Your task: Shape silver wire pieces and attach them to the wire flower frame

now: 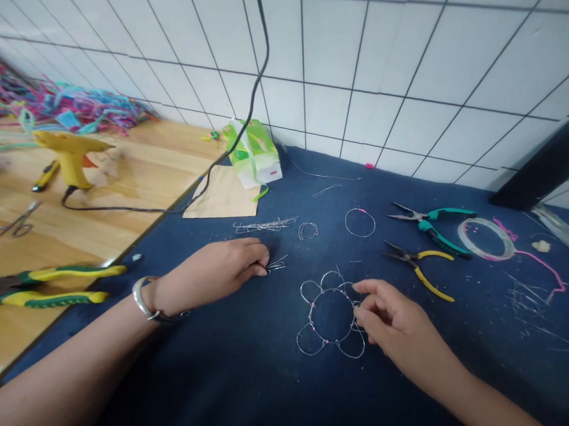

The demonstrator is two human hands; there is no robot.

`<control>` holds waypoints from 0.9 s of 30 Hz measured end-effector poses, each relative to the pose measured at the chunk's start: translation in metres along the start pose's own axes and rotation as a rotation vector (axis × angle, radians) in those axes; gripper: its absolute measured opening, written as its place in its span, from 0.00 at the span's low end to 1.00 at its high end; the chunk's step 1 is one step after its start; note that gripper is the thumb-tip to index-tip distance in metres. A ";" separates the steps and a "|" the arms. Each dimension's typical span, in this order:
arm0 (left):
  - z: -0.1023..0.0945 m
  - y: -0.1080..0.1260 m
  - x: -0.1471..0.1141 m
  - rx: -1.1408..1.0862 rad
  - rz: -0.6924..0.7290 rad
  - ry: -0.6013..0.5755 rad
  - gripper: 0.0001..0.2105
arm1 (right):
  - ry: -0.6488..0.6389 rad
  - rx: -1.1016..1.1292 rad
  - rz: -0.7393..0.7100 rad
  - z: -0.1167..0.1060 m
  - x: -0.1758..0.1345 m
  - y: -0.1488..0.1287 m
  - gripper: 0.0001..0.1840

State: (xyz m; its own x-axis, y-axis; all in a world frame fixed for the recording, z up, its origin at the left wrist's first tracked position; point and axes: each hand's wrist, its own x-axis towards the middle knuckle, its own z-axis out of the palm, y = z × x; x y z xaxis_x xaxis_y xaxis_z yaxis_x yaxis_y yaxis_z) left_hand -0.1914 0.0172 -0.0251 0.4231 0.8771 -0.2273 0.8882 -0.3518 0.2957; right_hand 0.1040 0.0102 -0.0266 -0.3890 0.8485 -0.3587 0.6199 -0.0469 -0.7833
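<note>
A flower-shaped wire frame [327,341] lies on the dark blue cloth, a round ring with several wire loops around it and small pink marks along the ring. My right hand [387,316] pinches its right side between thumb and fingers. To the left, my left hand [228,267] is closed, thumb and fingertips together on a few short bent wire pieces [276,264]. Just beyond lie a bundle of wires [267,225], some small curved wire pieces [308,231] and a plain wire ring [360,223] with a pink bit at its top.
Teal-handled pliers [431,215] and yellow-handled pliers [421,260] rest at right, by a clear ring-shaped spool [461,233] and scattered wires [525,298]. On the wooden surface at left are a yellow glue gun [71,155], scissors [14,223] and large pliers [53,285]. A black cable [256,86] hangs down.
</note>
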 end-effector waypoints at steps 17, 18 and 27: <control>-0.004 0.009 -0.005 0.154 0.026 0.110 0.08 | 0.040 -0.320 -0.097 -0.001 -0.001 0.003 0.14; -0.004 0.009 -0.006 0.161 0.021 0.129 0.08 | 0.040 -0.318 -0.098 -0.001 -0.001 0.003 0.14; -0.003 0.019 -0.007 -0.024 0.017 0.226 0.09 | 0.083 -0.396 -0.122 -0.004 -0.001 0.004 0.15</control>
State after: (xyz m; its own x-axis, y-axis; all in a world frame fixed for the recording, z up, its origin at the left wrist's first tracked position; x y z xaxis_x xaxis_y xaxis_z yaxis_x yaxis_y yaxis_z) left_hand -0.1783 0.0054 -0.0154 0.3842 0.9232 -0.0096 0.8757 -0.3611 0.3205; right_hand 0.1095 0.0114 -0.0280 -0.4298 0.8757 -0.2201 0.7930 0.2495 -0.5558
